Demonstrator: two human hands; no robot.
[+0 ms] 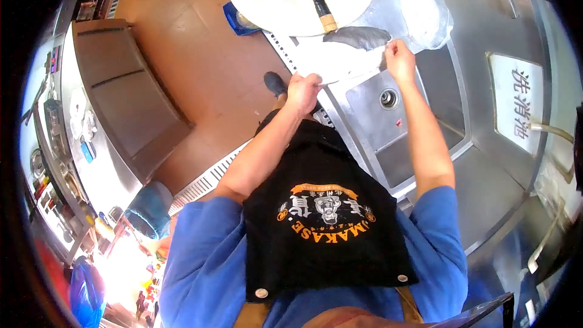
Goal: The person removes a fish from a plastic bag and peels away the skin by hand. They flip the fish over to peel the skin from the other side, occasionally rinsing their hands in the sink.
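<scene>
A thin white sheet (340, 64) stretches between my two hands over the counter, its near edge running from one to the other. My left hand (303, 92) is closed on the corner at the left. At the opposite end, the fingers of my right hand (399, 59) pinch the edge close to the sink. A dark grey, flat, elongated piece (359, 37) lies along the sheet's far side, one tip close to my right hand. Beyond it, a cleaver (322, 9) rests on a round cutting board (267, 0), its handle pointing toward me.
A steel sink (370, 115) with a drain sits below my right forearm. Crumpled clear plastic (425, 12) lies on the counter at the right. A blue container (240, 21) stands beside the board. A sign with characters (519, 103) is on the right wall; a brown-topped unit (115, 85) stands left.
</scene>
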